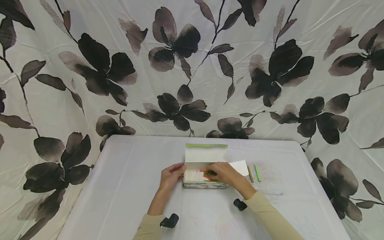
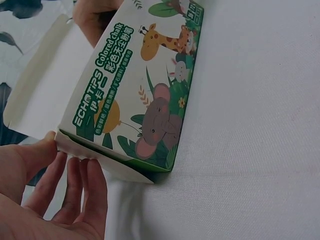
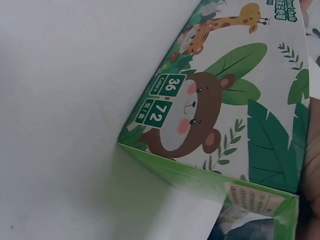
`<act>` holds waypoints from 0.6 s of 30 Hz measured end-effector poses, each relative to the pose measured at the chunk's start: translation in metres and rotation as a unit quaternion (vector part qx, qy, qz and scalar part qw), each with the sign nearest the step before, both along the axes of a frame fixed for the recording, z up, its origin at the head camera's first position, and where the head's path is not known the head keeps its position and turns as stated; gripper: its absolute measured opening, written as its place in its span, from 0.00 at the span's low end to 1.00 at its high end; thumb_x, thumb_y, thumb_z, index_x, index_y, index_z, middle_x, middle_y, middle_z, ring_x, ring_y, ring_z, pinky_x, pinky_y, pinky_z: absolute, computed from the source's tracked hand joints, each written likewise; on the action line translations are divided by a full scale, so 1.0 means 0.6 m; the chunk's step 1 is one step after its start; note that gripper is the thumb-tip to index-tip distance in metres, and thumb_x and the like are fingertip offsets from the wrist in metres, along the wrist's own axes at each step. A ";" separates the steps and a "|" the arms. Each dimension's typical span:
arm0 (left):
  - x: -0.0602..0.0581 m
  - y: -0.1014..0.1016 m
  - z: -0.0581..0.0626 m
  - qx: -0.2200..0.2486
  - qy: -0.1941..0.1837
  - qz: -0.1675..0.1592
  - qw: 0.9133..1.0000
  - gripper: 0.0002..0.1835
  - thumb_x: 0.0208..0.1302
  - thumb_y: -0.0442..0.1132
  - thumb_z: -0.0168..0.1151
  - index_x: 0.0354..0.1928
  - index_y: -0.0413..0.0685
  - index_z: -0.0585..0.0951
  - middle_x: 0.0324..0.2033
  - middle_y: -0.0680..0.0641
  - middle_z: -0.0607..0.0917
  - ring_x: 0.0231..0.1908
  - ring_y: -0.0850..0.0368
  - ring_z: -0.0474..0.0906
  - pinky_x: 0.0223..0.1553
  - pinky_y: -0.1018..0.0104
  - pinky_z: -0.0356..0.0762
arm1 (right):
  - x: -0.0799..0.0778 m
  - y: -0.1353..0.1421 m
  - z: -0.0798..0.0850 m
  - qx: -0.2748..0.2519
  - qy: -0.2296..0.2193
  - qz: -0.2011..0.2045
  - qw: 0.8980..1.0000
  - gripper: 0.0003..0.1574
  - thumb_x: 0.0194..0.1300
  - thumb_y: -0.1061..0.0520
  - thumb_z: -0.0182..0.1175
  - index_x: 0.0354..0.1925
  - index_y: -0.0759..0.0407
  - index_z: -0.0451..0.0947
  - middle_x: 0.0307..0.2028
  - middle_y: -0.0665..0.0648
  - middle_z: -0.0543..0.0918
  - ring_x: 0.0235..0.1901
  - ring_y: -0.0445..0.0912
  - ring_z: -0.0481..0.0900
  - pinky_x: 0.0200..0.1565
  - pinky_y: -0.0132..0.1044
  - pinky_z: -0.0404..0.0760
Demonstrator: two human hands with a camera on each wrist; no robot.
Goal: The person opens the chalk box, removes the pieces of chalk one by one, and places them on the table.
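A colored chalk box (image 2: 135, 85) printed with cartoon animals lies on the table with its white lid (image 1: 206, 154) raised at the back. My left hand (image 1: 171, 178) holds the box's left end, thumb on top of a side flap (image 2: 100, 161) and fingers beneath it. Over the box opening, my right hand (image 1: 223, 171) pinches chalk sticks (image 1: 205, 175); orange and green ones show by its fingertips. In the right wrist view only the box's printed front (image 3: 200, 105) and a sliver of hand appear, with the fingers hidden.
Right of the box, an olive chalk stick (image 1: 250, 174) and a bright green chalk stick (image 1: 257, 173) lie on the white table (image 1: 135, 173). A white flap (image 1: 241, 166) sticks out beside the box. Floral cloth (image 1: 177, 66) hangs behind.
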State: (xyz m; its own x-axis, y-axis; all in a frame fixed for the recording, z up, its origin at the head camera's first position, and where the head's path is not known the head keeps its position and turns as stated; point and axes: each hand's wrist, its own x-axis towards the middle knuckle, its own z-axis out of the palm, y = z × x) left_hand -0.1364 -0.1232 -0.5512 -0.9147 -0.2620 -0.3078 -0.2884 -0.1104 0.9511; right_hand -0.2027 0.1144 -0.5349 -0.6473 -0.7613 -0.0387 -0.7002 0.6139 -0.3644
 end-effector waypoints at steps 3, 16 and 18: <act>0.001 0.002 0.001 0.003 0.003 0.001 1.000 0.19 0.65 0.35 0.72 0.55 0.32 0.84 0.41 0.42 0.88 0.41 0.50 0.86 0.36 0.70 0.84 | 0.000 -0.001 0.004 0.022 0.007 -0.004 1.000 0.07 0.63 0.53 0.75 0.37 0.52 0.86 0.30 0.47 0.83 0.27 0.39 0.71 0.30 0.34 0.73; 0.000 0.003 0.001 0.000 0.000 -0.002 1.000 0.18 0.66 0.35 0.71 0.55 0.33 0.84 0.44 0.39 0.87 0.44 0.47 0.86 0.38 0.69 0.85 | 0.000 -0.003 0.016 0.046 -0.009 0.013 0.999 0.09 0.60 0.55 0.77 0.38 0.54 0.88 0.33 0.47 0.86 0.28 0.38 0.74 0.33 0.34 0.78; 0.000 0.003 0.002 0.001 0.000 -0.002 1.000 0.18 0.66 0.35 0.71 0.55 0.33 0.84 0.43 0.40 0.87 0.43 0.48 0.86 0.38 0.68 0.85 | -0.002 -0.003 0.015 0.049 -0.013 0.013 0.999 0.10 0.59 0.55 0.77 0.39 0.54 0.88 0.34 0.47 0.86 0.28 0.38 0.75 0.34 0.34 0.78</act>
State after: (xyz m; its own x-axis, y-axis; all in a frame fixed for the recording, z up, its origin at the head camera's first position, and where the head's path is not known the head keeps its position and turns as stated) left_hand -0.1366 -0.1215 -0.5502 -0.9158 -0.2571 -0.3085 -0.2890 -0.1116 0.9508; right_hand -0.2040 0.1123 -0.5261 -0.6245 -0.7701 -0.1302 -0.7083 0.6287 -0.3211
